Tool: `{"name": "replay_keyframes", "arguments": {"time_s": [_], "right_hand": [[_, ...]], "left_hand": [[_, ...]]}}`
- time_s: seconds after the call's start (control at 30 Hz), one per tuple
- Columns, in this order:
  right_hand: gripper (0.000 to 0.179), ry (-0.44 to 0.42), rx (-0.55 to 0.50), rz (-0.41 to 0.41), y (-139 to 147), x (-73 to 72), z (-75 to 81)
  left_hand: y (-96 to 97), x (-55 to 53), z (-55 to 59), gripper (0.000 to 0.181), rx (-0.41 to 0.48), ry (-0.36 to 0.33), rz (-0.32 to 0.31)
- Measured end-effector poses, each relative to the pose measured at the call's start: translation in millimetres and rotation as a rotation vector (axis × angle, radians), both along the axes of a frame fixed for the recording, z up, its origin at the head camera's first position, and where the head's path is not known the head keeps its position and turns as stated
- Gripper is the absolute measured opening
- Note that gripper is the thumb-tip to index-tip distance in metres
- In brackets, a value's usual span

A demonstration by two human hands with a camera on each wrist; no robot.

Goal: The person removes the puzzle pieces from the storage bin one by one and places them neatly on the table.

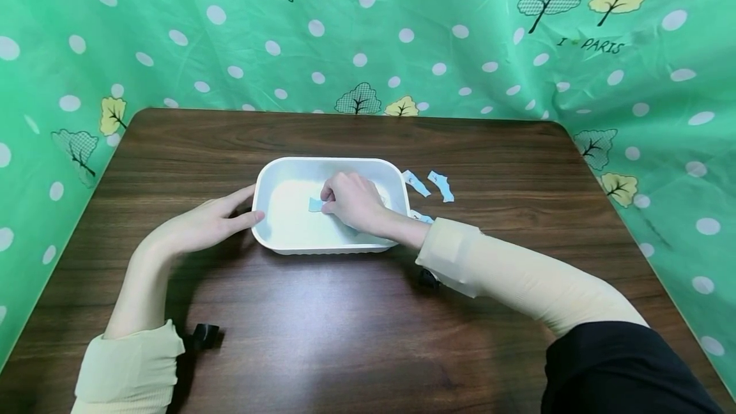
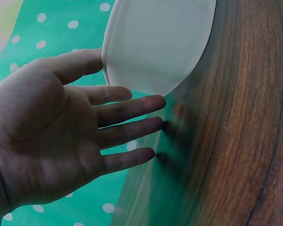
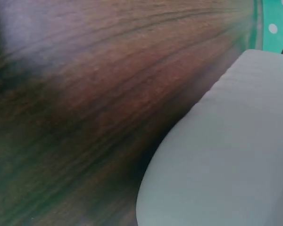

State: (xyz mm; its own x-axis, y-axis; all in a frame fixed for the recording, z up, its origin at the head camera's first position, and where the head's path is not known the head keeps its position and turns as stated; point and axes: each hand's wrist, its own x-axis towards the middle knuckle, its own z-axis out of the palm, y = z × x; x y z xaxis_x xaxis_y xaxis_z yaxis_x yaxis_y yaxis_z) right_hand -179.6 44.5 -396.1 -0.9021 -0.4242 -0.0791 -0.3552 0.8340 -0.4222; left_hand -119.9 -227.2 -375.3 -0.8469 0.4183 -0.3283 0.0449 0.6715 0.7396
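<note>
A white rectangular tray [image 1: 287, 225] sits in the middle of the table. Inside it my right hand [image 1: 356, 200] pinches a small light-blue piece [image 1: 315, 205], which looks like paper, between curled fingers and thumb. My left hand [image 1: 209, 222] rests at the tray's left end, the thumb at its rim and the other fingers stretched along the outside. In the left wrist view those fingers [image 2: 129, 110] are nearly straight and spread, palm showing. The right wrist view shows the tray's outer wall [image 3: 226, 155] but not my right hand.
Several torn-looking blue pieces [image 1: 441, 186] lie on the dark wooden table [image 1: 322, 331] just right of the tray. A green dotted cloth [image 1: 368, 30] hangs behind the table and along its sides. Small black devices [image 1: 206, 336] sit at both wrists.
</note>
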Motion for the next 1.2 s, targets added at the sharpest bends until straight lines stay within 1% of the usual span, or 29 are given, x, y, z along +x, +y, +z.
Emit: {"name": "replay_keyframes", "arguments": {"time_s": [0.23, 0.57, 0.73, 0.83, 1.03, 1.13, 1.2], "right_hand": [[0.013, -0.037, -0.004, 0.001, 0, -1.8, 3.3], [0.010, -0.036, -0.021, 0.013, 2, -0.3, 2.2], [0.004, -0.081, -0.065, 0.000, 5, -2.1, 3.4], [0.006, -0.113, -0.082, -0.014, 7, -4.4, 5.5], [0.010, -0.177, -0.117, -0.037, 12, -7.6, 14.6], [0.010, -0.203, -0.142, -0.041, 17, -8.0, 23.1], [0.010, -0.200, -0.143, -0.048, 22, -8.0, 30.7]], "left_hand": [[-0.7, 0.5, -0.7, 0.069, 0.003, 0.005, -0.001], [1.3, 2.7, -0.9, 0.070, -0.011, 0.011, -0.003], [2.3, 3.9, -1.9, 0.069, -0.004, 0.016, -0.002], [3.2, 3.4, -1.9, 0.069, -0.002, 0.022, -0.004], [3.9, 3.0, -1.5, 0.069, 0.004, 0.017, -0.006], [3.1, 3.9, -1.5, 0.069, 0.007, 0.007, -0.004], [2.2, 4.5, -2.1, 0.069, 0.010, -0.002, -0.001]]}}
